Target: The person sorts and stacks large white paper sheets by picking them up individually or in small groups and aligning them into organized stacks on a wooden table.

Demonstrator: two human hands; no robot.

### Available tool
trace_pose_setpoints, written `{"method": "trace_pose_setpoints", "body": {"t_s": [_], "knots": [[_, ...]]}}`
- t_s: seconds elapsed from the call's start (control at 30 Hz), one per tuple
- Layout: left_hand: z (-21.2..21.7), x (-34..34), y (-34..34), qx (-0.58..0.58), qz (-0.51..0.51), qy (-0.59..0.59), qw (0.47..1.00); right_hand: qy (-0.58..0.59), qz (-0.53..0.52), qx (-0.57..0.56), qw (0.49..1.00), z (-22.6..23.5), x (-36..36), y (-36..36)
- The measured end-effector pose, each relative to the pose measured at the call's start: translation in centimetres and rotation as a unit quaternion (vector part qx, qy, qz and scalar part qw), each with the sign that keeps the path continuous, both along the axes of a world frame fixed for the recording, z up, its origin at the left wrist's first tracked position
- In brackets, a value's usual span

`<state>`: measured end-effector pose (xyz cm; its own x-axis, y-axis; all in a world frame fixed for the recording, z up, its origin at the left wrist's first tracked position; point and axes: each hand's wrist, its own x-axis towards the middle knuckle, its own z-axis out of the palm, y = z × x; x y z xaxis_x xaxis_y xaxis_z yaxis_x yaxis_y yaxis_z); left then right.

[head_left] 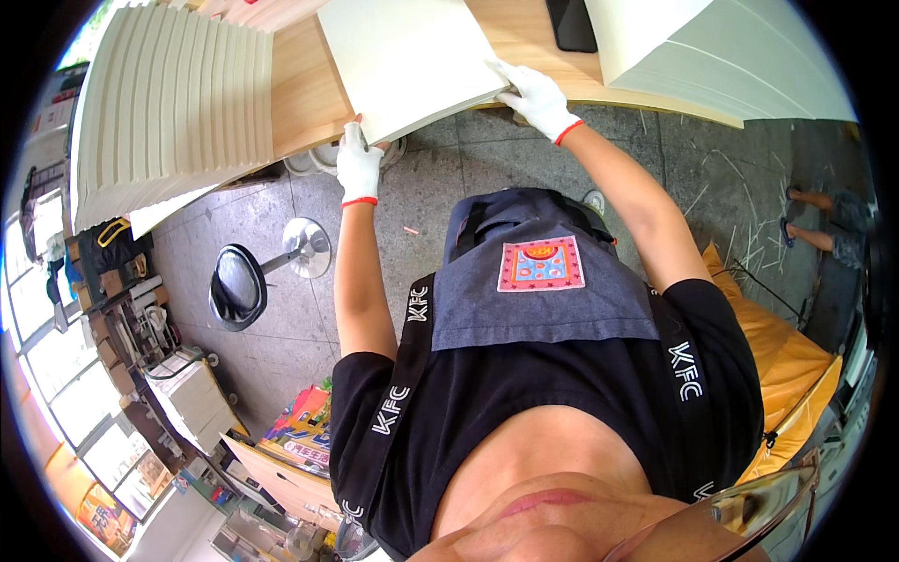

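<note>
Cream paper stack (412, 58) lies on the wooden desk (304, 94), near edge overhanging. Left hand (359, 161) pinches its near-left corner; right hand (536, 96) clamps near-right corner, fingers probably underneath. Stack extends away from both grips.

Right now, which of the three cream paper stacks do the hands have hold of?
The middle stack, flat on the wooden table. The left hand and right hand grip its near edge. The fanned stack at left and the large stack at right sit untouched.
</note>
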<state>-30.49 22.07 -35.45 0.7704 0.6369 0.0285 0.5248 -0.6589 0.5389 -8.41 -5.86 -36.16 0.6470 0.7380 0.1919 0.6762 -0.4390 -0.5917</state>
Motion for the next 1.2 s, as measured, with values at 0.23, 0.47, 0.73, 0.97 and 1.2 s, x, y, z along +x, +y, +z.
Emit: {"method": "trace_pose_setpoints", "body": {"t_s": [0.23, 0.47, 0.73, 0.97, 1.2], "knots": [[1.2, 0.0, -0.8, -0.022, 0.01, 0.038, 0.999, -0.007, 0.007, -0.005, 1.0, -0.8, -0.2, -0.4], [0.4, -0.4, 0.0, 0.017, -0.012, 0.015, 1.0, 0.012, 0.014, -0.001, 1.0, -0.4, -0.1, -0.3], [0.6, -0.3, -0.4, 0.043, -0.007, 0.053, 0.998, 0.132, 0.007, -0.018, 0.991, 0.7, 0.5, 0.0], [-0.8, -0.6, -0.1, 0.061, -0.02, 0.028, 0.998, 0.147, 0.008, 0.01, 0.989, -0.3, 0.7, -0.4], [-0.4, -0.3, -0.3, 0.056, -0.01, 0.033, 0.998, 0.142, 0.012, -0.002, 0.99, 0.1, 1.0, -0.1]]}}
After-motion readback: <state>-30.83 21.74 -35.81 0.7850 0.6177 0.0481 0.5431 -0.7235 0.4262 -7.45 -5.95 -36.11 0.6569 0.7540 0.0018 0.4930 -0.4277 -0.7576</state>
